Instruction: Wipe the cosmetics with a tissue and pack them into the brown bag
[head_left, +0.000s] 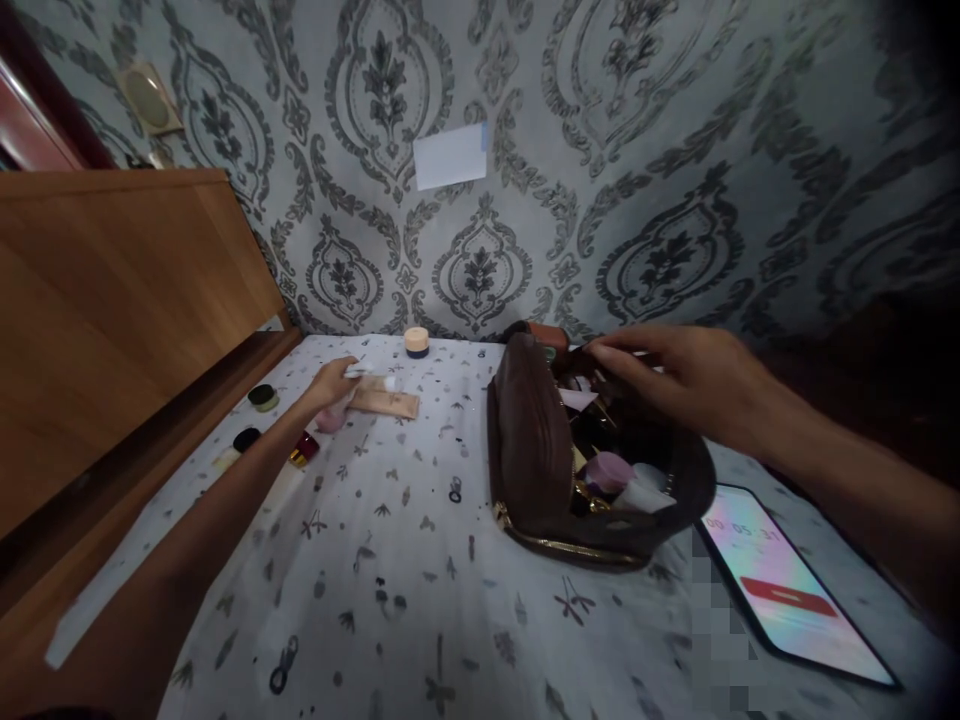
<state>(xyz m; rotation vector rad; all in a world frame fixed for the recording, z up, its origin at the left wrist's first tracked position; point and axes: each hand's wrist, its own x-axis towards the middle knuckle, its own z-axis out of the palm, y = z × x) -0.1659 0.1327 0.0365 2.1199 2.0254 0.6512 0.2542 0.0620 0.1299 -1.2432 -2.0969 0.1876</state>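
On the left of the bed-like surface, my left hand (pixel 336 383) is closed around something small and whitish at its fingertips, which I cannot make out. A pink item (pixel 331 416) lies right under that hand, partly hidden by it. Beside it rests a beige squeeze tube (pixel 386 402). My right hand (pixel 675 375) pinches the far rim of a brown makeup bag (pixel 529 440), whose zipped top gapes. Inside the bag are a purple-lidded jar (pixel 608 472), a white tube (pixel 645 490) and other cosmetics, partly in shadow.
A lit phone (pixel 795 590) lies right of the bag. Several small items stand left, among them a dark-lidded jar (pixel 263 397) and a red bottle with gold (pixel 304 449). A peach-lidded jar (pixel 416 342) is by the wall. A wooden board (pixel 127 320) borders the left side.
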